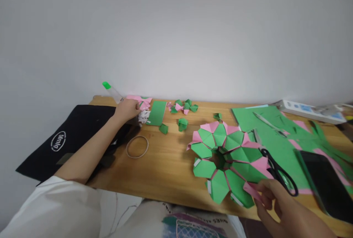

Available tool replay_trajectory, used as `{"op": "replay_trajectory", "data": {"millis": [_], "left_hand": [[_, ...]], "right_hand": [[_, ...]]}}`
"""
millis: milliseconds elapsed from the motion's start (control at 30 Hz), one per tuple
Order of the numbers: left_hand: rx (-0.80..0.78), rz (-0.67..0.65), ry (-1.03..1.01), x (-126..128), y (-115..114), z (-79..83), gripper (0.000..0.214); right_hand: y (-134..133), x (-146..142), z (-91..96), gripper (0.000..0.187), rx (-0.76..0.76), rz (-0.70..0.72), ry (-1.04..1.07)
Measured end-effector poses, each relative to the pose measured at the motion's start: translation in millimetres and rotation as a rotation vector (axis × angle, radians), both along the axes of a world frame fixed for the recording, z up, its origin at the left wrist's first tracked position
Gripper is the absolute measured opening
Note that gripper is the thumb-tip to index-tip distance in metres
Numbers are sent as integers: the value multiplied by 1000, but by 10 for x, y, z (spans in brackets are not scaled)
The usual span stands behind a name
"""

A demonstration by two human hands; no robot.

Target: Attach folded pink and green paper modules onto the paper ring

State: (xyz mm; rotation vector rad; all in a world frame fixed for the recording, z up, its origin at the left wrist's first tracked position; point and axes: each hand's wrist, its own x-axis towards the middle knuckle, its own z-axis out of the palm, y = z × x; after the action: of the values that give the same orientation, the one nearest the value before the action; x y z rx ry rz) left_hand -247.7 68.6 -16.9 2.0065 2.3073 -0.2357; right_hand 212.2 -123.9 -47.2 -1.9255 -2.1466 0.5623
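Note:
A ring of folded green and pink paper units (226,157) lies on the wooden table (165,164). My right hand (271,195) pinches the ring's near right edge, fingers closed on a pink flap. My left hand (127,110) reaches to the far left of the table and closes on a small pile of pink and white folded paper pieces (143,107). Loose green and pink folded units (182,107) lie scattered between the pile and the ring.
Black-handled scissors (278,172) lie just right of the ring on green paper sheets (275,135). A black phone (325,183) rests at the right. A rubber band (137,146), a black bag (68,139), a green-capped tube (111,90) and a white power strip (311,110) are also there.

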Motion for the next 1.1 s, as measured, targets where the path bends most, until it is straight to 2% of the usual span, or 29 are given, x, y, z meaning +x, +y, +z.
{"op": "replay_trajectory", "data": {"millis": [167, 267, 367, 433, 500, 600, 700, 800, 900, 1000, 1100], "left_hand": [[89, -65, -12, -103, -15, -33, 36], [189, -215, -68, -154, -104, -48, 32], [296, -376, -162, 26, -273, -57, 29], [383, -482, -249, 333, -466, -51, 24], [469, -598, -269, 756, -754, -20, 20], [478, -876, -435, 1455, -1269, 34, 22], [456, -1007, -548, 2037, -1615, 12, 31], [401, -956, -504, 2409, -1699, -59, 50], [391, -908, -443, 2615, -1675, -90, 43], [401, -851, -396, 2678, -1655, -55, 23], [361, -840, -438, 2608, -1633, 19, 16]], "right_hand": [[-5, -47, 35, 20, 84, -20, -17], [-37, -98, 120, 21, 153, 11, -27], [-91, -190, 235, 15, 306, 35, -67], [-110, -253, 269, 15, 350, 60, -71], [-120, -293, 249, 15, 401, 61, -45], [-139, -298, 173, 15, 497, 71, -18], [-144, -266, 117, 15, 584, 73, 23], [-122, -234, 87, 20, 613, 67, 63], [-100, -225, 62, 25, 618, 55, 130], [-89, -239, 51, 27, 610, 26, 198], [-76, -265, 61, 24, 603, 12, 277]]}}
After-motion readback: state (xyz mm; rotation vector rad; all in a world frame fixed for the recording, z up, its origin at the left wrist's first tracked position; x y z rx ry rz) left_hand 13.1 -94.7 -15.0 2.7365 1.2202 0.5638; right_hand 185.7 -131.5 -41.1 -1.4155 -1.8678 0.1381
